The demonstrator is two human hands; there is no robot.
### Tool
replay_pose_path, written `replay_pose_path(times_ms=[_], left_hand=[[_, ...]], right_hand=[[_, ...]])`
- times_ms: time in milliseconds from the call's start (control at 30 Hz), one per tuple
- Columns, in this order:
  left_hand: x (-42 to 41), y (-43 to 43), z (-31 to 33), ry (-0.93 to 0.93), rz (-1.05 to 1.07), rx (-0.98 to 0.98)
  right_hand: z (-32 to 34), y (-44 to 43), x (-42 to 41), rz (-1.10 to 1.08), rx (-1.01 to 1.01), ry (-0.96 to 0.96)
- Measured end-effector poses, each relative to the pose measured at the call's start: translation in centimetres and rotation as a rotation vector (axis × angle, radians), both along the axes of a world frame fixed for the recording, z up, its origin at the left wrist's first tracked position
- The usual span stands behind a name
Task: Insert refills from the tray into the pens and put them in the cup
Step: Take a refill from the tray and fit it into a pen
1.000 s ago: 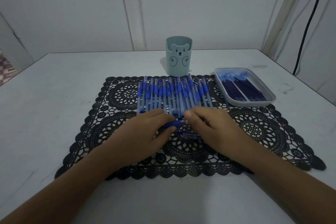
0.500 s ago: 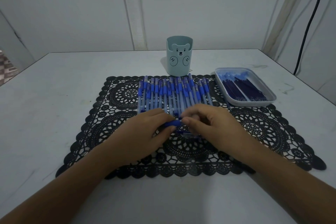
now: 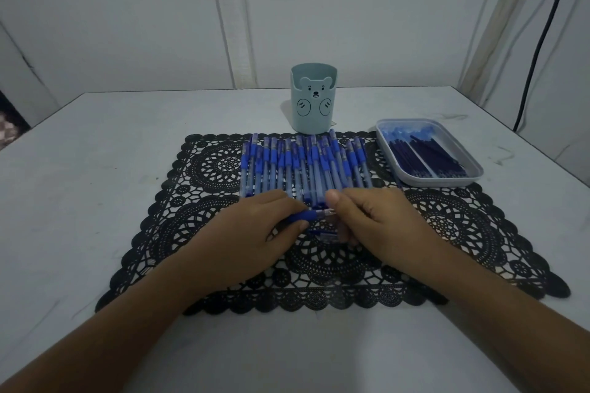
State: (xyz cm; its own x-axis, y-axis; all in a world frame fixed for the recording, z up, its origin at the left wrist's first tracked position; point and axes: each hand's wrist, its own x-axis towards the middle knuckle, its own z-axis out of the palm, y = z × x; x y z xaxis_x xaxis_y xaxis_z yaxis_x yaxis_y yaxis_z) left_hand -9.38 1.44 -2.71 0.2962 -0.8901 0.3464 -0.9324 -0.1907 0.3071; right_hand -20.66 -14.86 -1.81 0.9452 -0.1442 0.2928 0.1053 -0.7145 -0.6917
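My left hand (image 3: 255, 233) grips a blue pen (image 3: 305, 216) by its grip section, held level just above the black lace mat (image 3: 447, 233). My right hand (image 3: 380, 226) pinches the pen's tip end between thumb and fingers. A blue pen part (image 3: 325, 234) shows under my right hand's fingers. Behind my hands a row of several blue pens (image 3: 303, 166) lies side by side on the mat. The pale blue bear cup (image 3: 314, 99) stands upright beyond the row. A shallow grey tray (image 3: 472, 175) with dark blue refills (image 3: 424, 153) sits at the right.
The mat lies on a white table (image 3: 95, 185) set against a white wall. A black cable (image 3: 539, 41) hangs down the wall at the far right. The table's right edge runs close past the tray.
Both hands stay at the pen. My right thumb and fingers have shifted a little on the tip end, and a short clear piece of the tip now shows between the hands.
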Motion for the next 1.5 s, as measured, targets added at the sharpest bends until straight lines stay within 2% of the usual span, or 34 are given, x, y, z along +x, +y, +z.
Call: replay_pose_path(times_ms=[333, 467, 600, 733, 900, 1000, 1133, 1367, 1433, 1500], left_hand=[[0.1, 0.1, 0.0, -0.004, -0.001, -0.003], [0.1, 0.1, 0.0, -0.017, -0.019, -0.014], [0.0, 0.1, 0.0, -0.017, -0.030, -0.025], [0.0, 0.0, 0.1, -0.015, -0.021, -0.036], [0.0, 0.0, 0.0, -0.032, -0.032, -0.036], [0.1, 0.1, 0.0, -0.028, -0.017, -0.041], [0.1, 0.0, -0.2, -0.041, -0.035, -0.059], [0.0, 0.0, 0.1, -0.149, 0.018, -0.146], [0.1, 0.1, 0.1, -0.150, 0.036, -0.144], [0.3, 0.1, 0.0, -0.134, 0.055, -0.132]], right_hand=[[0.2, -0.8, -0.1, 0.084, -0.093, 0.011], [0.1, -1.1, -0.1, 0.120, -0.018, 0.043], [0.2, -1.0, -0.2, 0.074, -0.075, 0.037], [0.2, -0.9, -0.2, 0.119, -0.034, 0.071], [0.0, -1.1, 0.0, 0.083, -0.144, 0.037], [0.1, -1.1, -0.1, 0.107, -0.073, 0.071], [-0.1, -1.0, -0.1, 0.081, -0.149, 0.026], [-0.5, -0.6, 0.2, 0.048, 0.033, 0.018], [-0.3, -1.0, 0.2, 0.002, -0.037, 0.023], [-0.3, -1.6, 0.3, -0.032, -0.251, 0.061]])
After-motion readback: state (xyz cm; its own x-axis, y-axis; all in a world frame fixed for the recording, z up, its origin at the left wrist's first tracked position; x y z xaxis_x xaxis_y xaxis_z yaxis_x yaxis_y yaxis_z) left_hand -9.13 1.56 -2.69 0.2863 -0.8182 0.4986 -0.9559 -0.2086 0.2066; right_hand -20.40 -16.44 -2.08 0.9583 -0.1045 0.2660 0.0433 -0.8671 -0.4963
